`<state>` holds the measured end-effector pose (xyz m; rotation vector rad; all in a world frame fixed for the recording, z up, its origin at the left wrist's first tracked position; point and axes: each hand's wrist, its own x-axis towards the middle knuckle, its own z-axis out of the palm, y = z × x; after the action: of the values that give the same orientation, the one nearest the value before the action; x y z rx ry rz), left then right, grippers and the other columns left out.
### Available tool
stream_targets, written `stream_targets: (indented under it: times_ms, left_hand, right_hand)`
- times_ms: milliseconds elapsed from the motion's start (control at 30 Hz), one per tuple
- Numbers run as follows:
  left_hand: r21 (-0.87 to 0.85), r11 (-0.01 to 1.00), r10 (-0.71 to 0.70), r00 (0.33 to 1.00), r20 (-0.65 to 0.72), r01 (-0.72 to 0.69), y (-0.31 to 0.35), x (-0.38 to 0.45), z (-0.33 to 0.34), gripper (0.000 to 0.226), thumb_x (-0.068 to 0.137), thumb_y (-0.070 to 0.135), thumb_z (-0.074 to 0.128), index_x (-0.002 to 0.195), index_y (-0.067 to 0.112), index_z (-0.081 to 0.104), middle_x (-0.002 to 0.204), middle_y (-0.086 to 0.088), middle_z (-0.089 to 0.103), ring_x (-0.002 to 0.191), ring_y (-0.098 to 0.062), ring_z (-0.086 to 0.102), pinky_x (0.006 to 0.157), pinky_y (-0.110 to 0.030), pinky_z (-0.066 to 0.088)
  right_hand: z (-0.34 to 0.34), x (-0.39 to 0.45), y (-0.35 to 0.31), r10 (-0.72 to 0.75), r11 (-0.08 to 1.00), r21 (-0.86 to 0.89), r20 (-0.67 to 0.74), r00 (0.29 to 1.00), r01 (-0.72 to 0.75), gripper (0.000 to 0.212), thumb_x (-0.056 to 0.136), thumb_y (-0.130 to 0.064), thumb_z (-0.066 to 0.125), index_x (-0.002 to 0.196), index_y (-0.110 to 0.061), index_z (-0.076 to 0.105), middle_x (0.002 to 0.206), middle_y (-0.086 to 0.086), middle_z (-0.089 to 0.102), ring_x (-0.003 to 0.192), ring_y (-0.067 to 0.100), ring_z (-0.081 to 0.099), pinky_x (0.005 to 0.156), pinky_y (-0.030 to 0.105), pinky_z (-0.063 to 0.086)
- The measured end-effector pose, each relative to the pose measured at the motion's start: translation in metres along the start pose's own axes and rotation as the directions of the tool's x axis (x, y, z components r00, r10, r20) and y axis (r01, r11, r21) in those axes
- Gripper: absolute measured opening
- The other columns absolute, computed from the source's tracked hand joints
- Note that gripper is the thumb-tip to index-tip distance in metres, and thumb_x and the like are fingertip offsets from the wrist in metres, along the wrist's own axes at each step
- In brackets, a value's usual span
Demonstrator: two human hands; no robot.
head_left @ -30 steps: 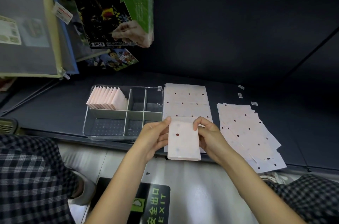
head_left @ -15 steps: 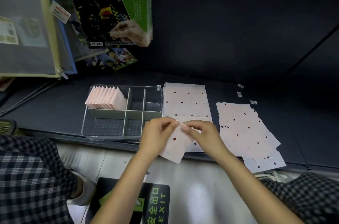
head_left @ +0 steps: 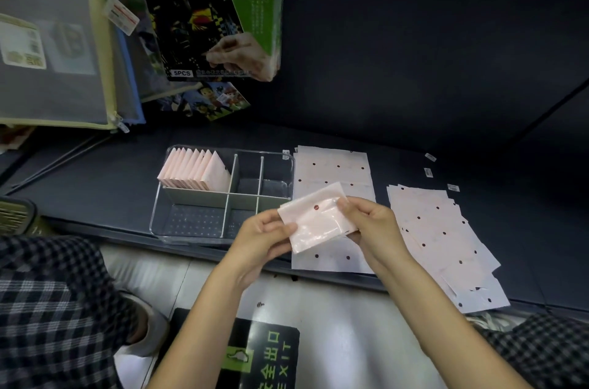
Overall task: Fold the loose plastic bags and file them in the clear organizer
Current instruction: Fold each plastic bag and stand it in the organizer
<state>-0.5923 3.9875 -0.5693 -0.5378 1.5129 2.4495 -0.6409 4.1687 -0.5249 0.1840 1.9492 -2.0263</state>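
both hands, left (head_left: 261,237) and right (head_left: 371,224), pinch a folded bag (head_left: 317,218) by opposite edges; organizer (head_left: 178,223) just left, its front compartments empty.

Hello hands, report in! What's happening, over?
Left hand and right hand both pinch one folded bag. Clear organizer beside it, one slot filled. Nothing blocking.

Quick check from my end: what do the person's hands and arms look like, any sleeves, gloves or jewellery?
Both the left hand and right hand are bare: no gloves, rings or watch visible. The forearms are uncovered to the frame edge, so no sleeves show. Black-and-white checked fabric covers the knees at both lower corners.
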Motion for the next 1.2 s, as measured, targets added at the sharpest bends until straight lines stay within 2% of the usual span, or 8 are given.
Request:
stream_targets:
  times_ms: [100,233,400,500,633,800,967,1200]
  left_hand:
    - [0.009,1.0,-0.009,0.998,-0.057,0.01,-0.002,0.001,-0.005,0.015,0.086,-0.005,0.061,0.098,0.002,0.065,0.087,-0.01,0.074,0.08,-0.018,0.072,0.065,-0.023,0.056]
    - [0.16,0.983,0.125,0.963,-0.237,-0.089,0.01,0.011,-0.027,0.016,0.085,-0.001,0.064,0.098,0.008,0.066,0.074,-0.001,0.074,0.063,-0.011,0.065,0.055,-0.02,0.049]
    - [0.115,0.979,0.203,0.901,-0.384,-0.171,0.023,0.036,-0.064,0.028,0.094,0.009,0.054,0.119,0.02,0.058,0.077,-0.006,0.07,0.068,-0.013,0.067,0.058,-0.022,0.056]
    - [0.105,0.99,0.131,0.919,-0.372,-0.099,0.025,0.053,-0.083,0.038,0.096,0.012,0.052,0.133,0.019,0.049,0.077,-0.01,0.068,0.067,-0.017,0.064,0.058,-0.025,0.054]
    - [0.072,0.997,0.057,0.939,-0.338,-0.034,0.015,0.062,-0.098,0.052,0.096,0.012,0.053,0.142,0.029,0.036,0.075,-0.011,0.066,0.062,-0.015,0.062,0.056,-0.026,0.055]
    - [0.103,0.988,0.15,0.909,-0.388,-0.119,0.001,0.066,-0.107,0.057,0.096,0.012,0.052,0.145,0.03,0.03,0.075,-0.009,0.066,0.063,-0.012,0.062,0.059,-0.025,0.053]
    - [0.083,0.966,0.256,0.867,-0.428,-0.244,-0.006,0.066,-0.109,0.052,0.095,0.009,0.053,0.139,0.035,0.04,0.075,-0.009,0.065,0.068,-0.013,0.064,0.067,-0.027,0.055]
    - [0.046,0.962,0.268,0.889,-0.372,-0.271,-0.005,0.064,-0.111,0.058,0.091,0.006,0.058,0.131,0.046,0.043,0.078,-0.008,0.064,0.073,-0.016,0.064,0.074,-0.033,0.057]
  right_hand:
    - [0.008,0.002,0.009,0.006,0.999,-0.035,-0.044,0.999,-0.007,0.011,0.088,-0.012,0.063,0.09,-0.008,0.073,0.077,0.003,0.074,0.07,0.012,0.069,0.061,0.021,0.055]
    - [0.031,0.016,0.015,-0.047,0.94,-0.34,-0.037,0.998,0.031,0.011,0.086,-0.016,0.065,0.077,-0.017,0.071,0.073,-0.003,0.074,0.067,0.009,0.068,0.068,0.027,0.056]
    - [0.076,0.053,0.0,-0.114,0.877,-0.471,0.0,0.993,0.101,0.019,0.086,-0.018,0.066,0.071,-0.007,0.062,0.071,0.007,0.071,0.068,0.023,0.066,0.073,0.037,0.057]
    - [0.104,0.082,-0.01,-0.128,0.861,-0.497,0.003,0.992,0.113,0.024,0.087,-0.017,0.063,0.066,-0.013,0.053,0.079,0.016,0.071,0.079,0.03,0.069,0.079,0.049,0.056]
    - [0.14,0.113,-0.015,-0.13,0.798,-0.587,0.049,0.99,0.133,0.022,0.086,-0.016,0.061,0.069,-0.017,0.047,0.088,0.014,0.07,0.071,0.019,0.069,0.062,0.036,0.059]
    - [0.173,0.134,-0.016,-0.108,0.646,-0.749,0.1,0.989,0.147,0.023,0.079,-0.018,0.061,0.067,-0.017,0.041,0.089,0.011,0.065,0.086,0.029,0.066,0.074,0.051,0.056]
    - [0.194,0.135,-0.018,0.0,0.732,-0.67,0.18,0.984,0.123,0.027,0.08,-0.009,0.06,0.064,-0.013,0.038,0.081,0.006,0.06,0.065,0.016,0.066,0.043,0.024,0.053]
    - [0.178,0.135,-0.015,0.268,0.901,-0.393,0.177,0.947,-0.181,0.005,0.091,-0.004,0.05,0.096,-0.006,0.05,0.085,0.013,0.068,0.06,0.015,0.067,0.046,0.018,0.05]
